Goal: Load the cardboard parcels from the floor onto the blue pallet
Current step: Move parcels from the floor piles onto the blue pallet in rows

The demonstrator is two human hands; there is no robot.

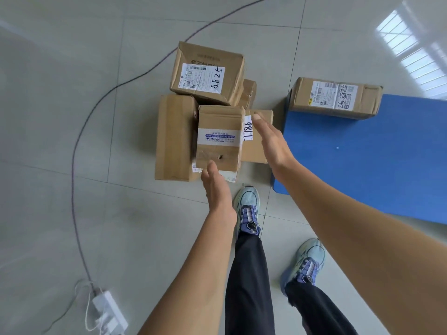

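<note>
parcel [219,139] between left hand [217,189], right hand [271,143]

Both your bare arms reach forward and down, the forearms drawing closer toward the wrists. Your left hand [217,187] is turned edge-up, fingers straight and together, its palm facing the right hand [271,141]. The right hand sits farther out than the left and off to its right, fingers straight, palm turned inward, the two hands apart.

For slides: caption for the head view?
Left hand and right hand flank a taped parcel on the pile beside the blue pallet.
</note>
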